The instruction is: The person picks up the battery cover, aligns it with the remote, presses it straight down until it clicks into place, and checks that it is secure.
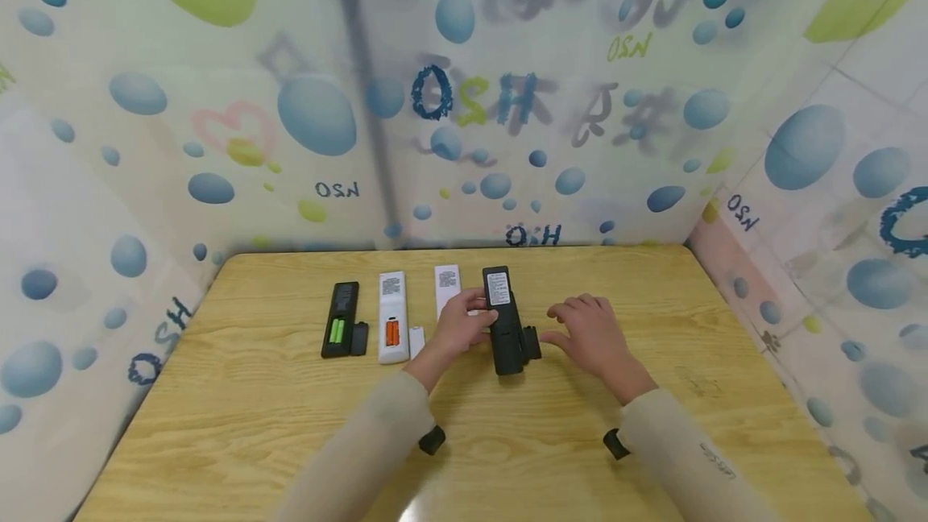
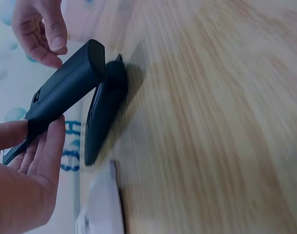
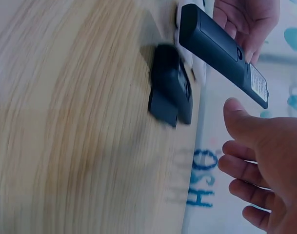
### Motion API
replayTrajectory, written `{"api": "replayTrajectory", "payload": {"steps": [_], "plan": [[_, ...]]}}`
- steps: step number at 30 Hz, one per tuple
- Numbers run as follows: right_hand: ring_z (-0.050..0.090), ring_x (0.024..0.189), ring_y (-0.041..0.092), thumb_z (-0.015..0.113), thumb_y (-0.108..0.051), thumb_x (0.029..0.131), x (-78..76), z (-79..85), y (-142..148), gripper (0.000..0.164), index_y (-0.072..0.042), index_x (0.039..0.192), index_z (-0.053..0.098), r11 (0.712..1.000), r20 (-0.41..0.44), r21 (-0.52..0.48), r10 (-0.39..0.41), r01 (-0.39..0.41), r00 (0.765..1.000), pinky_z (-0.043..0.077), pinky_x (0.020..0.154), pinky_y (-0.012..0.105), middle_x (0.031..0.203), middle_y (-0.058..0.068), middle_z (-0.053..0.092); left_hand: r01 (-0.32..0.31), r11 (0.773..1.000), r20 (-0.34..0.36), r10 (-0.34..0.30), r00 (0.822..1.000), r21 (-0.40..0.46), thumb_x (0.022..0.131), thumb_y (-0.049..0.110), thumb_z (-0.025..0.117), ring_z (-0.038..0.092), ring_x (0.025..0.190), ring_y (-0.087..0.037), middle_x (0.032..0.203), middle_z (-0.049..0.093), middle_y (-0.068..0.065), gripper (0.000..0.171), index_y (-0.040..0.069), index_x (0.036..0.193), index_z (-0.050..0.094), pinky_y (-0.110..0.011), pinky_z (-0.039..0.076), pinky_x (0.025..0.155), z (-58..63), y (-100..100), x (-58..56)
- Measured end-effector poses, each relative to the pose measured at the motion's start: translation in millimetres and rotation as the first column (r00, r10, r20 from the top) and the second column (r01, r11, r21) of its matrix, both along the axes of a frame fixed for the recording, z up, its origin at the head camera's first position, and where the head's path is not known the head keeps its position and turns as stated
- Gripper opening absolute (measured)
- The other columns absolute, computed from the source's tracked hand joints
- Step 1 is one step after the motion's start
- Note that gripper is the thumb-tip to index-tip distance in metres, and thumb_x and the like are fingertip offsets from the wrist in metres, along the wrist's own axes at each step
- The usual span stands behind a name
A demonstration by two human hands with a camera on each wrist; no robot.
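My left hand (image 1: 458,322) holds a black remote control (image 1: 506,337) above the table, its back with a white label facing up. The thumb and fingers pinch it by the labelled end, and its battery cover is on, as the right wrist view shows. Beneath it, a second black remote (image 3: 170,73) lies on the table, mostly hidden in the head view, with a black battery cover (image 1: 532,342) beside it. To the right, my right hand (image 1: 589,334) hovers with loosely bent fingers, holding nothing and apart from the held remote.
Left of the held remote lie a white remote (image 1: 447,284), partly behind the left hand, and another white remote (image 1: 392,304) with orange batteries showing and its cover (image 1: 416,341) beside it. Farther left is a black remote (image 1: 344,300) with green batteries and its cover (image 1: 358,338). A patterned wall (image 1: 464,208) borders the table.
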State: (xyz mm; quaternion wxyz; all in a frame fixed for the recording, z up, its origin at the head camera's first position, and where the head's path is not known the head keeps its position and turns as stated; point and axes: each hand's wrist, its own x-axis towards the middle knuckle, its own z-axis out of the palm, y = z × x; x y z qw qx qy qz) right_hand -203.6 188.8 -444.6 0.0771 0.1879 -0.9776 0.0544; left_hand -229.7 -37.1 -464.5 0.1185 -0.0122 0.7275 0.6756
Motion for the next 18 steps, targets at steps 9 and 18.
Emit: {"api": "replayTrajectory", "payload": {"steps": [9,18], "plan": [[0.057,0.1,0.029,0.075,-0.042,0.082,-3.1,5.8,38.1,0.041,-0.012,0.109,0.069,0.997,0.009,0.032,-0.064,0.064,0.998,0.042,0.094,0.053,0.097,0.003,0.068,0.038,0.999,-0.013,-0.038,0.999,-0.033,0.093,0.006,0.064,0.07,0.092,-0.027,0.121,0.063,-0.017,0.042,0.005,0.133,0.055,-0.039,0.062,0.071,9.4,44.1,-7.4],[0.057,0.098,0.029,0.077,-0.039,0.082,-3.0,6.0,63.7,0.039,-0.011,0.108,0.069,0.996,-0.011,0.043,-0.083,0.083,0.996,0.042,0.091,0.053,0.096,0.003,0.068,0.065,0.997,0.029,-0.064,0.998,-0.03,0.095,0.009,0.062,0.07,0.082,-0.019,0.121,0.061,-0.013,0.039,0.008,0.133,0.055,-0.034,0.061,0.07,5.3,80.6,-7.5]]}}
